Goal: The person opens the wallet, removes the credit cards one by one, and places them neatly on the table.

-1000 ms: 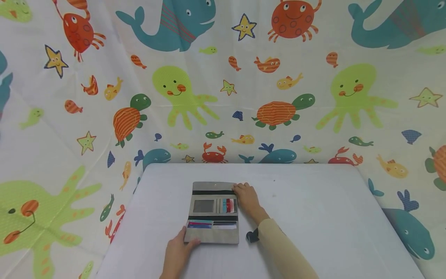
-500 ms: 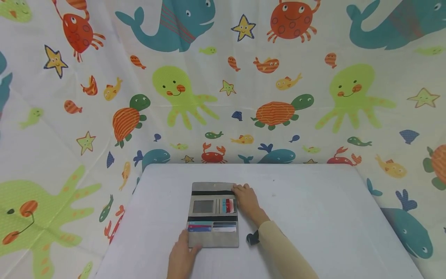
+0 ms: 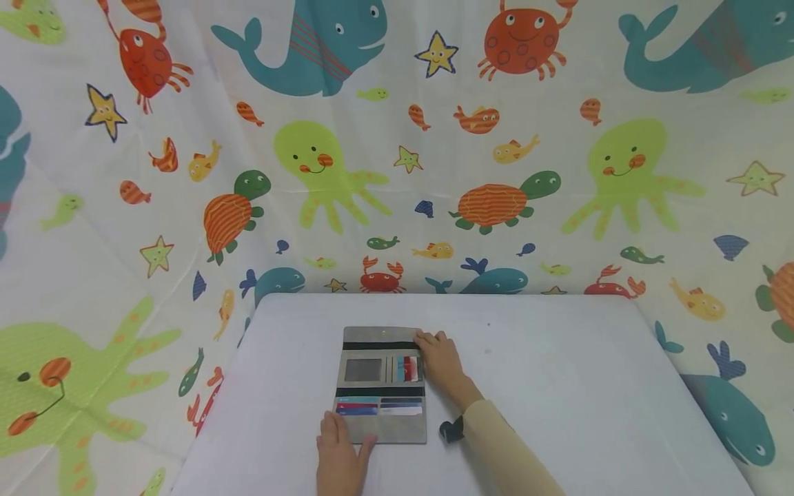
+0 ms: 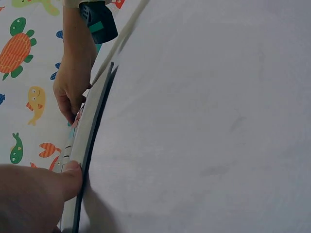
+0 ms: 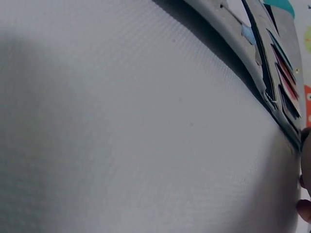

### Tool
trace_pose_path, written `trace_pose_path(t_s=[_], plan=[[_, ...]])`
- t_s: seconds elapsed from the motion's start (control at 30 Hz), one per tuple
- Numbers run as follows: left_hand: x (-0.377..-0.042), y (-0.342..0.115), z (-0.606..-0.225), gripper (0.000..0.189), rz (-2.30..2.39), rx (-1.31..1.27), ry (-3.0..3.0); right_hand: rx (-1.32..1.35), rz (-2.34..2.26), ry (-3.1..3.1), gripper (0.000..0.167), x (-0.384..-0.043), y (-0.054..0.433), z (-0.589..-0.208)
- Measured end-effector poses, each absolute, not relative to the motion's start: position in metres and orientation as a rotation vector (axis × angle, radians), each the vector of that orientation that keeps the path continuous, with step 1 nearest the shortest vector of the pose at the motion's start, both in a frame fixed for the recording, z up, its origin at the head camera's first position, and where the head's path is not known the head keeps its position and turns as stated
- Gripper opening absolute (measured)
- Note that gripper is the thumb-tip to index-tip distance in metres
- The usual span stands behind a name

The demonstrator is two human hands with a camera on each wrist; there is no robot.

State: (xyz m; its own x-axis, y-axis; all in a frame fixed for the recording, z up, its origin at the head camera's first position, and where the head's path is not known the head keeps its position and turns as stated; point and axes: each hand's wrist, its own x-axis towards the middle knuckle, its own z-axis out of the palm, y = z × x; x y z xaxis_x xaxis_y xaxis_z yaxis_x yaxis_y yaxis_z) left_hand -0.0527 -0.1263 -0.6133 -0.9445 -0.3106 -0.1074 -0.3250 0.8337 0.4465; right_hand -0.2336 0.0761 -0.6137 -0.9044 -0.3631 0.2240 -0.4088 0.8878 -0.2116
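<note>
An opened-out grey trifold wallet [image 3: 397, 432] lies on the white table in the head view. Bank cards [image 3: 356, 408] fill the slots of its lower panel; a window pocket and more cards show in the middle one. My left hand [image 3: 342, 456] rests at the lower left corner, fingers extended along the side and thumb by the bottom edge. The left wrist view has that thumb [image 4: 72, 178] touching the wallet's edge. At the upper right edge, my right hand [image 3: 442, 362] holds the wallet with bent fingers. Only some right fingertips [image 5: 305, 165] show in the right wrist view.
A dark wrist camera [image 3: 451, 430] sits under my right wrist. The white tabletop [image 3: 558, 386] extends around the wallet, and a curtain [image 3: 397, 227] printed with sea animals hangs behind and at both sides.
My left hand has shifted right along the wallet's lower left corner, and its fingers have straightened. The wallet's lower panel has come down flatter. My right hand stays in place.
</note>
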Motion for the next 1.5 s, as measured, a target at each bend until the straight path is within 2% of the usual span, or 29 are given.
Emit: trace_pose_path(t_s=[0.3,1.13,1.5], plan=[[-0.052,-0.119,-0.613,0.096,0.697,-0.494,3.029,0.579,0.397,-2.929,0.047,-0.231,0.079,-0.615],[-0.055,-0.118,-0.611,0.108,0.641,-0.524,3.013,0.585,0.59,-2.816,0.036,-0.22,0.077,-0.603],[-0.053,-0.116,-0.609,0.109,0.654,-0.525,3.024,0.566,0.637,-2.845,0.036,-0.206,0.078,-0.595]])
